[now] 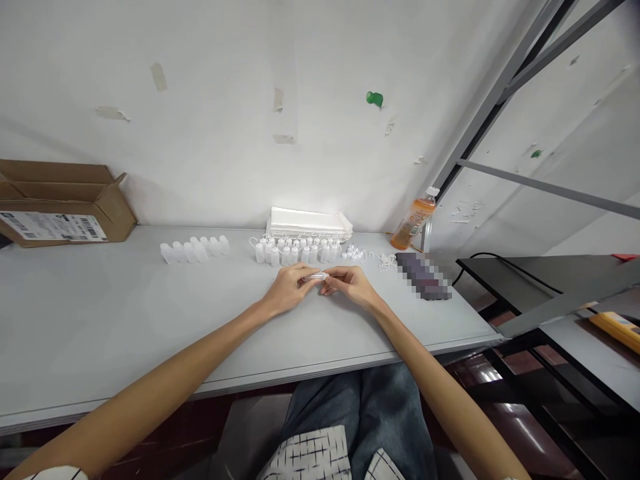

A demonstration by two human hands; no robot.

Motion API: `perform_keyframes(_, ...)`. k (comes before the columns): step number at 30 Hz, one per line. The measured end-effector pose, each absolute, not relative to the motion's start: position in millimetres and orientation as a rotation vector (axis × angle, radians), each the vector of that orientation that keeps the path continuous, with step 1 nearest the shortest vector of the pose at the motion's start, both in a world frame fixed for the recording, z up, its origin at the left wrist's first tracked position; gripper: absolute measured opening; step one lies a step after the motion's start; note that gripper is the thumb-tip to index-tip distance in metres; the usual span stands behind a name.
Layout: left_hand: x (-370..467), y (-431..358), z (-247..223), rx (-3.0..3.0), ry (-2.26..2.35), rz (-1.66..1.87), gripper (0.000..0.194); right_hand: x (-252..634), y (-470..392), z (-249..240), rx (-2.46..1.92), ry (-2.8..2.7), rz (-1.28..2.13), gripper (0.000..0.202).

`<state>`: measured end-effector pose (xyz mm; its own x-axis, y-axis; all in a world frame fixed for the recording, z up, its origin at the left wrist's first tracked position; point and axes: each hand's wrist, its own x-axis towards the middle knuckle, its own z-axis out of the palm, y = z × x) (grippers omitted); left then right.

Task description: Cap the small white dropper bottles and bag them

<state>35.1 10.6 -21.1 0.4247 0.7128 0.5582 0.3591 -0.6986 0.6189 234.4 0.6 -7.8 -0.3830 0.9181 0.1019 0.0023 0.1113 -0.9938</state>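
Near the middle of the grey table, my left hand (pixel 289 288) has its fingers closed around a small clear-white bottle (pixel 314 276), which lies roughly sideways. My right hand (pixel 353 285) pinches the bottle's right end with thumb and forefinger. Just behind my hands stand several small white bottles (pixel 305 254) in rows, some with string loops. To their right lie a pile of small white caps (pixel 354 253) and a tangle of white strings (pixel 387 261). Several translucent white bottles without caps (pixel 189 252) form a slanting group on the left.
A stack of white sheets or packets (pixel 310 220) rests against the wall. An open cardboard box (pixel 65 203) sits at the far left. An orange drink bottle (pixel 415 220) and a blurred dark object (pixel 424 277) are on the right. The table's front edge (pixel 300 371) runs before my lap.
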Motion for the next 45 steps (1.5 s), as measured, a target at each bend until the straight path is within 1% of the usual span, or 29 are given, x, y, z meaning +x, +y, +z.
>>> perform_keyframes(6, 37.3, 8.1, -20.7, 2.266, 0.877, 1.223, 0.021, 238.7, 1.3, -7.5, -0.925, -1.639, 1.418, 0.038)
perform_keyframes(13, 37.9, 9.2, -27.1, 2.405, 0.834, 1.277, 0.023, 239.4, 3.0, -8.7, -0.937, -1.611, 1.428, 0.036)
perform_keyframes(17, 37.2, 8.6, -24.4, 2.512, 0.894, 1.177, 0.024, 237.3, 2.4, -6.8, -0.949, -1.599, 1.411, 0.037)
perform_keyframes(22, 35.3, 7.0, -20.7, 2.628, 1.075, 0.997, 0.024, 235.8, 1.9, -4.0, -0.998, -1.63, 1.301, 0.04)
perform_keyframes(24, 34.2, 7.0, -20.1, 2.57, 1.128, 1.004, 0.024, 241.6, 5.4, -4.4, -1.059, -1.635, 1.151, 0.039)
perform_keyframes(25, 33.8, 7.2, -19.8, 2.533, 1.152, 1.02, 0.023, 246.8, 8.5, -5.0, -1.112, -1.627, 1.016, 0.038)
perform_keyframes(29, 33.6, 7.5, -17.8, 2.391, 1.197, 1.082, 0.019, 279.7, 28.8, -9.1, -1.374, -1.532, 0.226, 0.024)
perform_keyframes(31, 34.3, 6.5, -16.3, 2.326, 1.185, 1.069, 0.018, 295.5, 40.2, -10.4, -1.505, -1.511, -0.015, 0.021)
perform_keyframes(33, 35.1, 4.6, -14.5, 2.273, 1.17, 1.022, 0.019, 304.8, 49.4, -11.1, -1.611, -1.563, -0.1, 0.022)
perform_keyframes(39, 34.4, -2.3, -9.1, 2.13, 1.129, 0.895, 0.024, 295.8, 56.5, -13.9, -1.735, -1.74, -0.154, 0.022)
perform_keyframes(43, 33.8, -6.1, -5.0, 2.034, 1.07, 0.919, 0.022, 289.9, 52.9, -14.6, -1.775, -1.79, -0.177, 0.022)
perform_keyframes(45, 34.2, -8.1, -2.1, 1.96, 1.006, 0.96, 0.026, 290.4, 51.3, -14.9, -1.761, -1.82, -0.179, 0.022)
